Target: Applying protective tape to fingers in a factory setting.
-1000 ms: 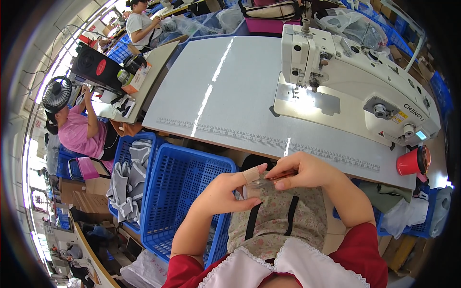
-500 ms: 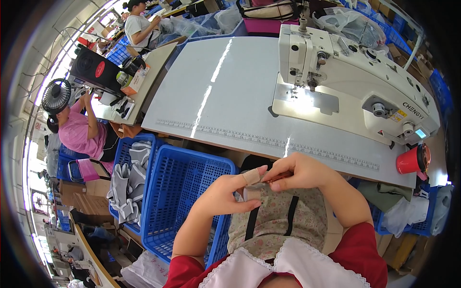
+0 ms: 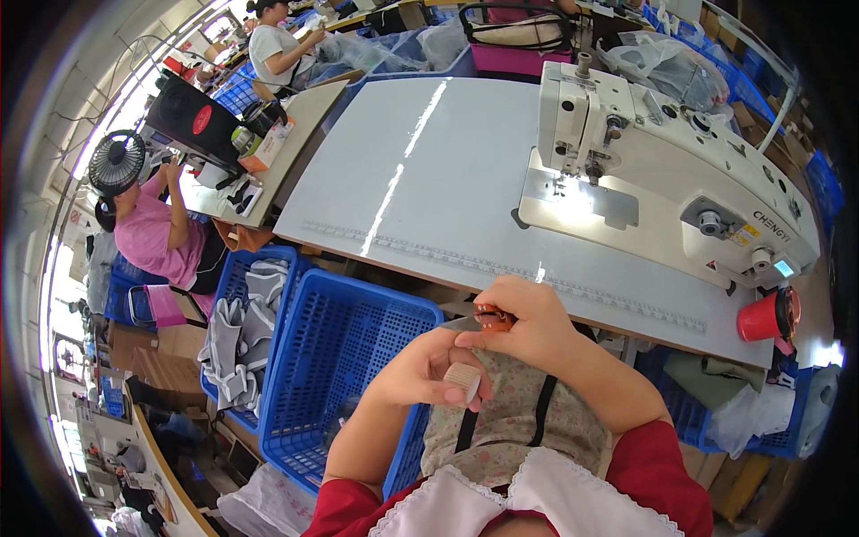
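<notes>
**Hands at near table edge: snips held over a small beige piece**

The left hand (image 3: 425,367) is seen closed, with a small beige piece (image 3: 463,382) pinched between thumb and fingers. The piece sits just near of the table (image 3: 447,179) edge, above a floral garment (image 3: 501,421) in the lap. What the piece is made of cannot be told.

The right hand (image 3: 528,322) is curled shut around orange-handled snips (image 3: 488,319). The metal tip is pointed left, towards the left hand. The two hands are touching or nearly so; which cannot be told.

A blue basket (image 3: 340,376) is placed just left of the left forearm, below the table edge. A second basket (image 3: 234,286) farther left is seen holding grey cloth (image 3: 234,336).

A white sewing machine (image 3: 662,179) is stood on the far right part of the table, well apart from the hands. A red cup (image 3: 765,316) is fixed at the right near edge of the table. A measuring strip (image 3: 501,267) is laid along the near table edge.

At far left, a person in pink (image 3: 157,242) is seated beside a black fan (image 3: 116,163). Another person in white (image 3: 277,49) is seated farther back.
</notes>
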Demonstrator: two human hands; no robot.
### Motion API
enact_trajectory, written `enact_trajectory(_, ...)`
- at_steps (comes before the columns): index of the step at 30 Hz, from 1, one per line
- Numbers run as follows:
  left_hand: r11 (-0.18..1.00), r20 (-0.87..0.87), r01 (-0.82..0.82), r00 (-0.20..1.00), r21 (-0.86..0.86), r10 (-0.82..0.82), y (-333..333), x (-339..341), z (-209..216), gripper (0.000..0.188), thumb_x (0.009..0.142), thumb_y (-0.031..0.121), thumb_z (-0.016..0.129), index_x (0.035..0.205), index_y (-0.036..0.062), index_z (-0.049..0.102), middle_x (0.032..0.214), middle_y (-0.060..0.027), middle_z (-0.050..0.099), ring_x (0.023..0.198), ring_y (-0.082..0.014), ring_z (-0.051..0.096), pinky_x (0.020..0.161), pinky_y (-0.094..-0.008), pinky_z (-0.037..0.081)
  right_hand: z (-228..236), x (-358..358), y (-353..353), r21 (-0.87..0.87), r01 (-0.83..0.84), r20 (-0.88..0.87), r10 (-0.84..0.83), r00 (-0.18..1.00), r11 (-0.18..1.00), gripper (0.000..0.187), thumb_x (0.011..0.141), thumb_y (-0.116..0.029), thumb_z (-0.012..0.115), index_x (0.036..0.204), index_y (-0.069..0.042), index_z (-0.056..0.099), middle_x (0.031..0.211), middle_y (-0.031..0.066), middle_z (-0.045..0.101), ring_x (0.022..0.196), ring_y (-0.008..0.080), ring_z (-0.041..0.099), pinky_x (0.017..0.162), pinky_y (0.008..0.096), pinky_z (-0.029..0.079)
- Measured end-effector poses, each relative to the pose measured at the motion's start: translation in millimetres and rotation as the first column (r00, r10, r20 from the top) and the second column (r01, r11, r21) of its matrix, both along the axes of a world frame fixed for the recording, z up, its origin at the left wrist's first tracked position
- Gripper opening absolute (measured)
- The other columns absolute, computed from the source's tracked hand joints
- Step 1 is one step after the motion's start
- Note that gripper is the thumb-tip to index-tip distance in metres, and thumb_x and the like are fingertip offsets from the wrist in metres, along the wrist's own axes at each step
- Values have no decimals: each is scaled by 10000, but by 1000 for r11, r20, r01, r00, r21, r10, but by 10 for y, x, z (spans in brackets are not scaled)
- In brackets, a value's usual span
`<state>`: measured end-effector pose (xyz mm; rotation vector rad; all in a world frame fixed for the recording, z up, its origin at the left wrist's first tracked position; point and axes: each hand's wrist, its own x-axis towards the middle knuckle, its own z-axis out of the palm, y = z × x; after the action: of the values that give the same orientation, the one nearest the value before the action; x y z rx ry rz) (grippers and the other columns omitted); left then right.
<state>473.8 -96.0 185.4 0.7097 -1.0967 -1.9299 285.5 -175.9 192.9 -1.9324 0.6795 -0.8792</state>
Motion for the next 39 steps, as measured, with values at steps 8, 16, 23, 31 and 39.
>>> enact_trajectory(8, 998, -173, 38, 985, 49, -29, 41, 48, -55, 1058, 663, 386, 806, 1419, -36, 198, 863, -235, 653, 650, -230, 663, 565, -279, 532, -181, 65, -64, 265, -128, 76, 112, 991, 956, 230, 843, -216, 708, 935, -27, 614, 672, -19, 503, 620, 64, 470, 555, 239, 407)
enact_trajectory(16, 781, 59, -532, 813, -327, 579, -17, -22, 1, 1070, 745, 188, 780, 1489, 83, 17, 1061, -193, 628, 855, -147, 617, 678, -247, 493, -238, 155, 111, 418, -122, 394, -59, 917, 900, 187, 953, -159, 539, 1094, -47, 589, 813, 3, 561, 683, 56, 480, 594, 205, 391)
enact_trajectory(23, 525, 233, -491, 537, -695, 811, 23, 91, -78, 964, 652, 252, 846, 1395, 39, 271, 1196, -153, 580, 1039, -195, 560, 945, -338, 419, -322, 336, 248, 379, -300, 455, 106, 884, 876, 195, 877, -43, 616, 1072, -41, 620, 802, -51, 534, 658, 30, 429, 581, 190, 354)
enact_trajectory(31, 509, 164, -492, 587, -706, 793, 97, 160, -95, 1166, 661, 225, 857, 1478, 48, 44, 1173, -194, 588, 1041, -215, 571, 922, -346, 429, -283, 447, 275, 493, -400, 520, 107, 848, 772, 261, 825, 26, 635, 1080, -26, 616, 849, -18, 583, 724, 37, 505, 595, 206, 397)
enact_trajectory(39, 441, 58, -514, 601, -736, 797, 149, 154, -129, 1009, 703, 30, 760, 1474, 28, 109, 1198, -133, 583, 1068, -218, 562, 898, -343, 430, -324, 467, 221, 226, -239, 427, 124, 896, 944, 300, 725, 70, 669, 1007, -26, 631, 939, 15, 592, 695, 62, 498, 598, 211, 413)
